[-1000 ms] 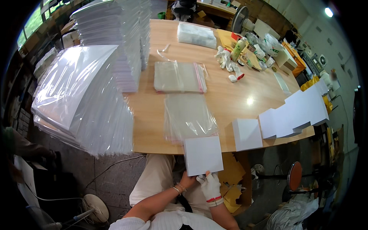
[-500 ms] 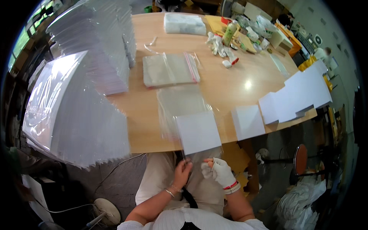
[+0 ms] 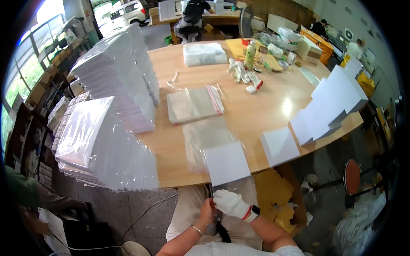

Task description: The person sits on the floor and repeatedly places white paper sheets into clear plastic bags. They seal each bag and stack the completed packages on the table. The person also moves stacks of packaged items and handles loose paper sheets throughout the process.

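A white paper stack lies at the table's near edge, inside a clear plastic bag whose loose end hangs over the edge toward my lap. My bare left hand is closed at the left corner of that loose end, its fingertips pinching the plastic. Right against it, my right hand, in a white knit glove, has its fingers bent together; whatever they hold is hidden. Flat clear bags lie just beyond the paper stack, and a thicker pile of bags with a red-edged strip sits farther back.
Tall piles of plastic-wrapped white paper stand at the left. White paper blocks line the right edge. A bottle, spare gloves and wrapped items crowd the far right. Below the table is a carton with yellow paper; a round stool stands right.
My right hand has moved left across the bag's loose end and now meets my left hand at its corner. The view has tilted up, showing more of the room.
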Tool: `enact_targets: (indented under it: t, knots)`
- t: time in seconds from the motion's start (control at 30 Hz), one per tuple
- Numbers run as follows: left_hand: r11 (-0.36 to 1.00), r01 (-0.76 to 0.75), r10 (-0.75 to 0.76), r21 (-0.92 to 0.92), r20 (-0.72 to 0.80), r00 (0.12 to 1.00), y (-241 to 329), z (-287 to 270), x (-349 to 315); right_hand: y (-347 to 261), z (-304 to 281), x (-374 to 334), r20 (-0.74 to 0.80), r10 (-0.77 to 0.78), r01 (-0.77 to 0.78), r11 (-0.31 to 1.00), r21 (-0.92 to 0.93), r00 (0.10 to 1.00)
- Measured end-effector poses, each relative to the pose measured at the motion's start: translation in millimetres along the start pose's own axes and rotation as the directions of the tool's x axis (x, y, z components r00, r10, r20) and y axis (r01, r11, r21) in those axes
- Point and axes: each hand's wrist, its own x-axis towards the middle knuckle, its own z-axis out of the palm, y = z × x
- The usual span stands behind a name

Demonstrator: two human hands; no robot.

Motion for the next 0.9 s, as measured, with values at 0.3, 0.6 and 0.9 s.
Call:
enact_targets:
  t: [0.3, 0.6, 0.9]
  knots:
    - [0.592, -0.58, 0.505, 0.559, 0.304, 0.808, 17.5, -33.1, 4.8, 142.6, 6.9, -247.5, -0.028, 0.684, -0.606, 0.625, -0.493, 0.729]
    - [-0.594, -0.783, 0.263, 0.185, 0.965, 0.028, 96.9, -2.9, 14.3, 110.1, -44.0, -57.2, -0.328, -0.278, 0.207, 0.949, -0.236, 0.903]
    - [0.173, -0.593, 0.561, 0.787, 0.416, 0.716, 98.8, 19.2, 30.9, 117.4, -37.3, -26.3, -0.28, 0.522, -0.527, 0.848, 0.064, 0.806]
